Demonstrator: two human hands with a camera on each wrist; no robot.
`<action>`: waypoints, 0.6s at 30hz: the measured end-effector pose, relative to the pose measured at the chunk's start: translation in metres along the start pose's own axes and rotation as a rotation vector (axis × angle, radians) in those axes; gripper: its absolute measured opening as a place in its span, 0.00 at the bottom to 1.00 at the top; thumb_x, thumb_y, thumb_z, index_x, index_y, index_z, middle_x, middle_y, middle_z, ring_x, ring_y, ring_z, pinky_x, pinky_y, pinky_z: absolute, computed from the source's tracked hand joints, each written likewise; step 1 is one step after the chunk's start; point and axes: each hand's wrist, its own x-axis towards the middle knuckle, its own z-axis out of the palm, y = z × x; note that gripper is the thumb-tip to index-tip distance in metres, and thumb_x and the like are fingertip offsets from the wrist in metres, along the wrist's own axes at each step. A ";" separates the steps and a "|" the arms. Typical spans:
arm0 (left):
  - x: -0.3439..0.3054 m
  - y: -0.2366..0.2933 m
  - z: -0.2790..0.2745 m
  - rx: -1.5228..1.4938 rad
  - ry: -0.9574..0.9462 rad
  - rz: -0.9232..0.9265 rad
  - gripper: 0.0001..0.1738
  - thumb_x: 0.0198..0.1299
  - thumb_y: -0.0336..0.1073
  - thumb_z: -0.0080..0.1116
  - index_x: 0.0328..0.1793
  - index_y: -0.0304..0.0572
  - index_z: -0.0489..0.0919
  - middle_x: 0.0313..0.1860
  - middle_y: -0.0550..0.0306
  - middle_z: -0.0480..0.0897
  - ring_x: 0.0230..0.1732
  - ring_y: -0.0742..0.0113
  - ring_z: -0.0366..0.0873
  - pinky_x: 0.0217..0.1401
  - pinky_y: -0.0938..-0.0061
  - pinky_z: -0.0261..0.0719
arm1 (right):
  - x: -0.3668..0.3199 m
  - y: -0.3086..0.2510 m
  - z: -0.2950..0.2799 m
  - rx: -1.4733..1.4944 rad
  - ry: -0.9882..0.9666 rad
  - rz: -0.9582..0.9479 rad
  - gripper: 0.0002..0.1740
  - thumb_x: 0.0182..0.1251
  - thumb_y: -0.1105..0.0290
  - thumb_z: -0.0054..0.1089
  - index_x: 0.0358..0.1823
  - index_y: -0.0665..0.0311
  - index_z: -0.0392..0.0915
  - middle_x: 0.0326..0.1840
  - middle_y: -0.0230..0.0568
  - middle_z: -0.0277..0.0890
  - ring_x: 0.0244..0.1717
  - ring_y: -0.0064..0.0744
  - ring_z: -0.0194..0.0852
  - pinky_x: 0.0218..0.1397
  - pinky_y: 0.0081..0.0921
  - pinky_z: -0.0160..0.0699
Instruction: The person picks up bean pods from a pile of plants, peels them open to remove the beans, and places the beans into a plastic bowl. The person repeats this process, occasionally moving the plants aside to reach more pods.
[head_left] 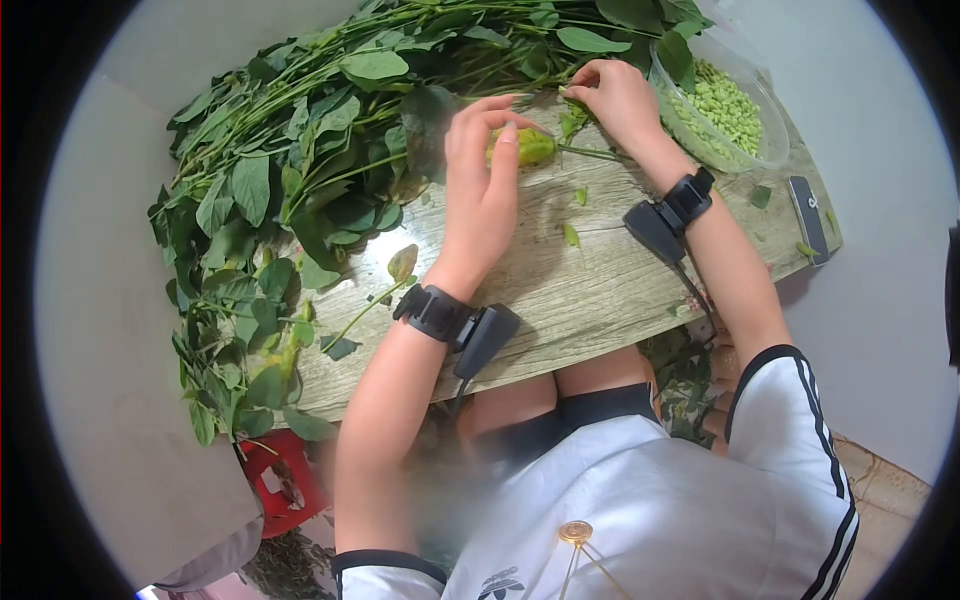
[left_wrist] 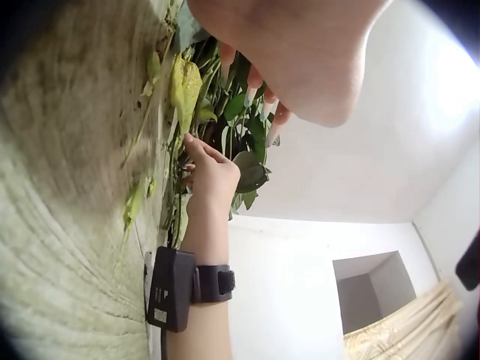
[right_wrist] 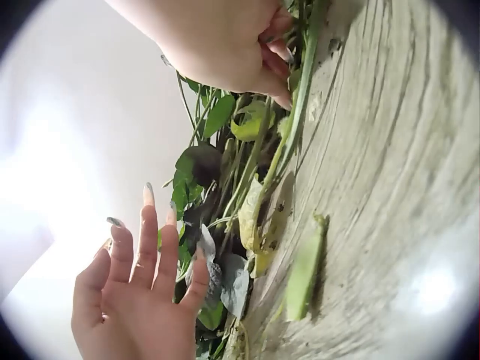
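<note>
The left hand (head_left: 485, 170) is raised beside a yellow-green leaf (head_left: 535, 147), its fingers spread and slightly bent; the right wrist view shows this hand (right_wrist: 146, 300) holding nothing. Near the plant pile, the right hand (head_left: 620, 105) has thumb and forefinger together at a small green piece by the stems; in the left wrist view this hand (left_wrist: 212, 176) pinches at the base of the yellowish leaf (left_wrist: 185, 86). A green stem (head_left: 597, 153) runs from the leaf to below the right wrist. What lies between the right fingertips is partly hidden.
Leafy stalks (head_left: 250, 185) cover the table's back and left side. A clear tub (head_left: 775, 150) of green beans (head_left: 725, 110) stands at the right, near a phone (head_left: 808, 220). Loose pods (head_left: 571, 235) lie on the wooden table (head_left: 450, 340). A red basket (head_left: 285, 490) is below left.
</note>
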 end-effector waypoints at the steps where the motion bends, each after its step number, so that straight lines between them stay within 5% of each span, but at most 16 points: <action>1: 0.000 -0.001 0.000 0.000 0.001 0.000 0.11 0.71 0.34 0.45 0.47 0.37 0.78 0.61 0.46 0.74 0.65 0.51 0.67 0.69 0.61 0.62 | -0.003 0.001 -0.004 -0.014 0.031 -0.056 0.11 0.55 0.61 0.69 0.34 0.60 0.87 0.33 0.42 0.85 0.37 0.44 0.83 0.43 0.38 0.80; 3: 0.000 -0.002 0.000 0.041 0.000 0.013 0.14 0.74 0.37 0.43 0.49 0.38 0.79 0.62 0.50 0.74 0.64 0.61 0.70 0.65 0.69 0.67 | -0.014 -0.007 -0.031 0.073 0.039 -0.054 0.12 0.56 0.60 0.69 0.35 0.60 0.87 0.34 0.41 0.85 0.37 0.42 0.83 0.42 0.36 0.79; 6: 0.000 -0.005 0.000 0.054 0.005 0.044 0.13 0.74 0.36 0.44 0.49 0.38 0.79 0.63 0.50 0.74 0.64 0.60 0.70 0.66 0.69 0.66 | -0.031 -0.010 -0.092 0.176 0.228 -0.005 0.13 0.59 0.59 0.69 0.38 0.60 0.87 0.36 0.38 0.86 0.35 0.39 0.81 0.41 0.32 0.77; 11: -0.002 -0.001 0.002 0.016 -0.006 -0.001 0.12 0.68 0.30 0.45 0.49 0.38 0.79 0.63 0.49 0.74 0.64 0.60 0.70 0.65 0.68 0.68 | -0.048 0.028 -0.155 -0.244 0.371 0.317 0.13 0.61 0.58 0.67 0.43 0.56 0.87 0.39 0.36 0.85 0.38 0.39 0.79 0.45 0.33 0.76; 14: -0.003 0.002 0.000 -0.005 -0.054 -0.029 0.13 0.63 0.27 0.45 0.46 0.38 0.81 0.64 0.49 0.74 0.64 0.61 0.70 0.63 0.68 0.70 | -0.051 0.073 -0.148 -0.436 0.306 0.278 0.12 0.65 0.58 0.63 0.44 0.55 0.87 0.43 0.36 0.85 0.44 0.43 0.77 0.50 0.37 0.76; 18: -0.004 0.003 -0.001 -0.033 -0.161 -0.053 0.14 0.61 0.28 0.45 0.37 0.37 0.84 0.65 0.49 0.73 0.63 0.63 0.70 0.62 0.68 0.69 | -0.048 0.054 -0.140 -0.419 0.369 0.088 0.13 0.69 0.58 0.59 0.44 0.57 0.87 0.46 0.39 0.85 0.50 0.47 0.75 0.54 0.40 0.75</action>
